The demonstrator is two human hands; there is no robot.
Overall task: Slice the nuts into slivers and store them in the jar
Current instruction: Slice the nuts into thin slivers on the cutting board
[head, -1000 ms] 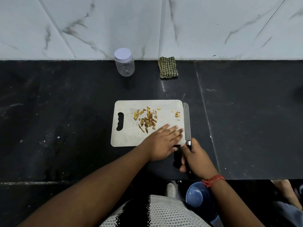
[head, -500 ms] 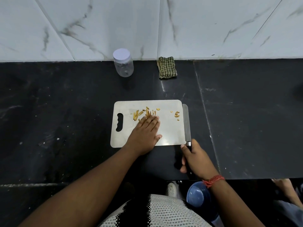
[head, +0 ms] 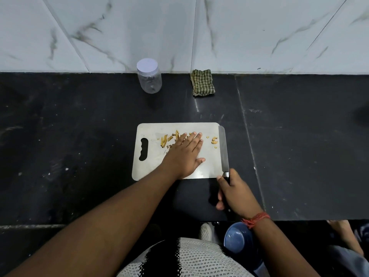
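A pale cutting board [head: 151, 168] lies on the black counter. Yellow-brown nut slivers [head: 165, 139] are scattered across its far half, with a few more pieces [head: 214, 140] near its right edge. My left hand [head: 184, 154] lies flat on the board with straight fingers, covering part of the sliver pile. My right hand [head: 236, 193] grips the black handle of a knife [head: 224, 150], whose blade lies along the board's right edge. A clear plastic jar [head: 149, 76] with a white lid on stands by the wall.
A folded green checked cloth [head: 202, 82] lies against the marble wall, right of the jar. Below the counter's front edge I see a blue bowl [head: 238, 238] and another person's hand [head: 343, 234] at the lower right.
My left hand has slid from the board's near right corner up and left onto the sliver pile. The right hand and knife have barely moved.
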